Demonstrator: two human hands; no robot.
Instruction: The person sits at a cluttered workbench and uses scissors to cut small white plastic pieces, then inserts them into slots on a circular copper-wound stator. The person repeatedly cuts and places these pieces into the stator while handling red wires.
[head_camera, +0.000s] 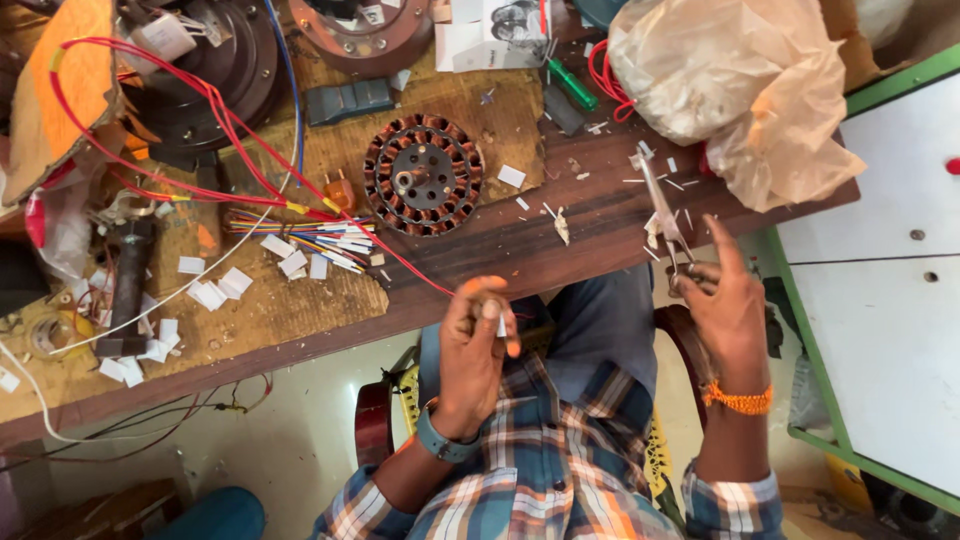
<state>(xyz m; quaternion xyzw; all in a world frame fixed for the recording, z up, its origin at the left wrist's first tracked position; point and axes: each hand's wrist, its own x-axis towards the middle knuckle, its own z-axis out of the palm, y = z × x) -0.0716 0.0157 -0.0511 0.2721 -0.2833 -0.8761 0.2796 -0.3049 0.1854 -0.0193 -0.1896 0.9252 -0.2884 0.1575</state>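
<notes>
Scissors (662, 215) gripped in right hand (728, 300); left hand (475, 340) pinches red wire (420, 272).

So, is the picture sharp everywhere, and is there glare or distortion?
Head view: light is even and soft, no hard shadows; the stator looks sharp; the left hand and right hand are slightly soft; mild sheen on the plastic bag; the bench edge bows, wide-lens distortion.

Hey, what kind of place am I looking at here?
Probably a small electrical repair workshop for fan motors. A copper-wound stator lies on the cluttered wooden bench beside loose coloured wires, and the right hand holds scissors.
</notes>
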